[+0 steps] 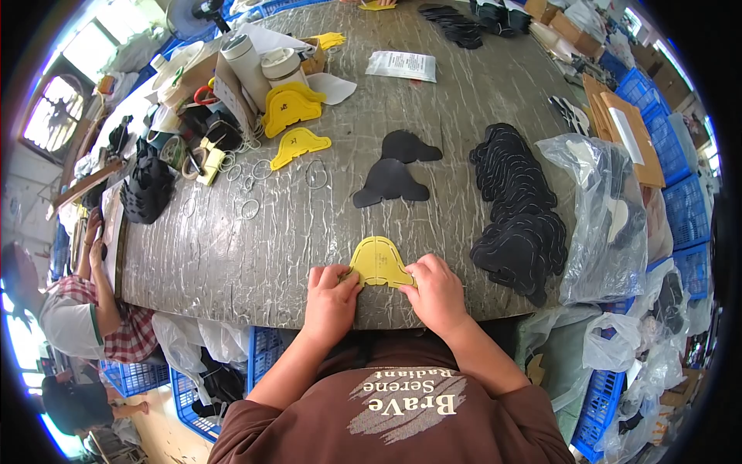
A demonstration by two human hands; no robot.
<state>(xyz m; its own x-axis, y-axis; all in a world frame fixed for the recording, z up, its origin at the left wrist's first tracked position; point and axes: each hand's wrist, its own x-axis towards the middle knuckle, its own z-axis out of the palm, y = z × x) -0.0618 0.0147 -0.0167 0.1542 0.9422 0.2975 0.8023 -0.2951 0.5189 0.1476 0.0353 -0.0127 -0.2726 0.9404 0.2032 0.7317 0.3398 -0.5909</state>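
A yellow bell-shaped template [377,260] with slots along its edges lies near the front edge of the table. My left hand [330,300] pinches its lower left corner, fingers curled. At the opposite corner, my right hand [437,289] grips it between thumb and fingers. Whether anything lies under the template cannot be made out. Beyond it are two black bell-shaped pieces, the nearer one [392,182] partly overlapping the farther one [408,145]. To the right, a long fanned pile of black pieces with pale edge marks [514,209] spreads over the tabletop.
More yellow templates [292,108] lie at the left, near rubber bands [250,209], tape rolls and a cylindrical bottle [244,62]. A clear plastic bag [603,224] and cardboard [630,139] line the right edge. Blue crates [688,209] stand beyond. Another person [73,309] sits at the left.
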